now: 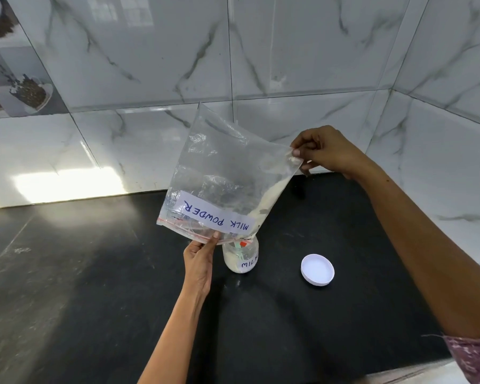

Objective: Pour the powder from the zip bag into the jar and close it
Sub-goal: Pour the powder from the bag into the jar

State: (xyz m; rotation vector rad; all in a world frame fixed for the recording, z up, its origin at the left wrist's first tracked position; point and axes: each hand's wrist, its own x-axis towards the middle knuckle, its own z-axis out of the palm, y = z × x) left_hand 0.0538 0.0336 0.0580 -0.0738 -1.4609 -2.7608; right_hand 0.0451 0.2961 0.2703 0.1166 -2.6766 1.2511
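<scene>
We tip the zip bag (227, 176) mouth-down over the jar (241, 257), left hand (201, 259) pinching its zip edge, right hand (322, 151) pinching the raised corner so powder slides down

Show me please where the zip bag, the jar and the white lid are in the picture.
zip bag (227, 173): head view, on its clear middle panel.
jar (240, 259): head view, on its side wall, above the label.
white lid (317, 269): head view, on its inner face, lying on the counter.
</scene>
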